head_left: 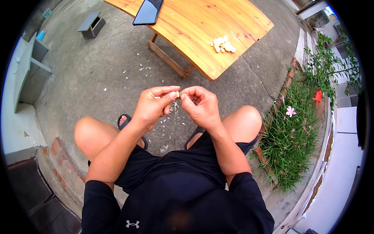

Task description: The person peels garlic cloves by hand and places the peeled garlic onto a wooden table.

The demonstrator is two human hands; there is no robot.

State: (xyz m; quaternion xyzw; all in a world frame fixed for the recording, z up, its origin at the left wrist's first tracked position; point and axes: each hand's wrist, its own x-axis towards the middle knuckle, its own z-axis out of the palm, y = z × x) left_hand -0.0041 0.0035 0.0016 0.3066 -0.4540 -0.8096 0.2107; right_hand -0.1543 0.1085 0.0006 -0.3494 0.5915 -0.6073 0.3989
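Both forearms angled inward and forward, the left forearm (120, 146) over one thigh and the right forearm (225, 150) over the other, and they met right in the middle, out ahead of the knees! The left hand (157, 102) was nearly closed, thumb and index finger pinched on a small pale piece (178, 94), the other fingers curled loosely below. And there, tip to tip with it, was the right hand (201, 104), its thumb and index finger pinched at the piece's other edge, the remaining fingers folded in. Another pale bit (157, 97) showed by the left hand's fingers; whether it was gripped, you couldn't tell.

The count, then: two hands, one piece between them, held up above the concrete ground (97, 78), short of the wooden counter (194, 27). On that counter, one phone (148, 11) by the far left edge, and near the right end one pile of pale pieces (223, 45), a dozen or so, overlapping too much for an exact tally. Pale scraps (145, 68) littered the ground, too many and too tiny to number!
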